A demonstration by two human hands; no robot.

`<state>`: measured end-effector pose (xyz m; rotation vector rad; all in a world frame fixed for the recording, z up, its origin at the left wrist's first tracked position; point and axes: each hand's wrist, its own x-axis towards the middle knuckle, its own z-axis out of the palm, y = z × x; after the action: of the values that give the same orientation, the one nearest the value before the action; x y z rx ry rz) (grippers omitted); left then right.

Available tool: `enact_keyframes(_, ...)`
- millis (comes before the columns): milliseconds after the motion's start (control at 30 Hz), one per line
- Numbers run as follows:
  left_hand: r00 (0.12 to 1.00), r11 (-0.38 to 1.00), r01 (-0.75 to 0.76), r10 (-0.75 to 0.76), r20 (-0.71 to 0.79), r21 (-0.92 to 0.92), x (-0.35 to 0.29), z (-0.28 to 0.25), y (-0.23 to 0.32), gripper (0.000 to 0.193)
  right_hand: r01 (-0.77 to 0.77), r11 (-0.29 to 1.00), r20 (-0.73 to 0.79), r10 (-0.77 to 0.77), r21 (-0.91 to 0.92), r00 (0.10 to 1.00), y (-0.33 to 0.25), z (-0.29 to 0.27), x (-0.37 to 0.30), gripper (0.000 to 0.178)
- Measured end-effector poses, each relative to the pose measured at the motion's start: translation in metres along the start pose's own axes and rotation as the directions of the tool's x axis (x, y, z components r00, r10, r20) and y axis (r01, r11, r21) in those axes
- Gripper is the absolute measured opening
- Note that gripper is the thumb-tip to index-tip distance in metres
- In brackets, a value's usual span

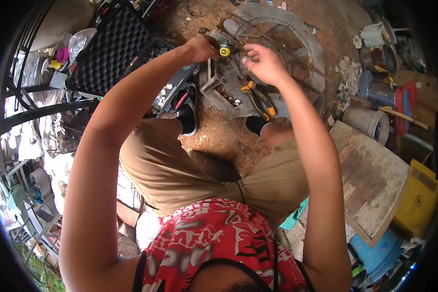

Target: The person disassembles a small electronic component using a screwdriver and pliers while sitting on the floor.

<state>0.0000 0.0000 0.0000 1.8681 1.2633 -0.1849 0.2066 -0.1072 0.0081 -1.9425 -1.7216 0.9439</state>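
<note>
At twelve o'clock our left hand [203,48] and right hand [266,64] curl, grips unclear; slackness might drop the yellow piece [224,51].

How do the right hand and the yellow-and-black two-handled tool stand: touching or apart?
Apart: the head view shows a gap between the right hand and the tool.

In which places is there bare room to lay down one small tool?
Brown ground lies mostly bare between the two feet. The wooden board beside the yellow box also looks bare, though maybe tilted. Crowded: around the yellow tape measure, between the left fingers and right fingers; near the pliers; and, at left, by the open case.
</note>
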Motion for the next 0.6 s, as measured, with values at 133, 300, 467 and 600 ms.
enact_keyframes(133, 0.988, 0.993, -0.013, 0.031, -0.151, 0.118, 0.007, 0.021, -0.003, 0.055, -0.049, 0.999, -0.01, 0.049, -0.021, 0.999, 0.005, 0.019, -0.008, 0.05)
enact_keyframes(300, 0.963, 0.998, -0.031, 0.045, -0.266, 0.059, -0.003, 0.025, -0.001, 0.057, -0.127, 0.992, -0.059, 0.126, -0.009, 0.99, 0.007, 0.043, -0.002, 0.048)
enact_keyframes(467, 0.963, 0.998, -0.07, 0.065, -0.26, -0.008, -0.011, 0.03, -0.007, 0.057, -0.117, 0.993, -0.111, 0.118, 0.011, 0.987, 0.009, 0.05, -0.003, 0.044)
enact_keyframes(600, 0.958, 0.993, -0.119, 0.121, -0.261, 0.023, -0.021, 0.032, -0.009, 0.054, -0.031, 0.978, -0.217, -0.014, -0.204, 0.976, -0.008, 0.052, -0.013, 0.038)
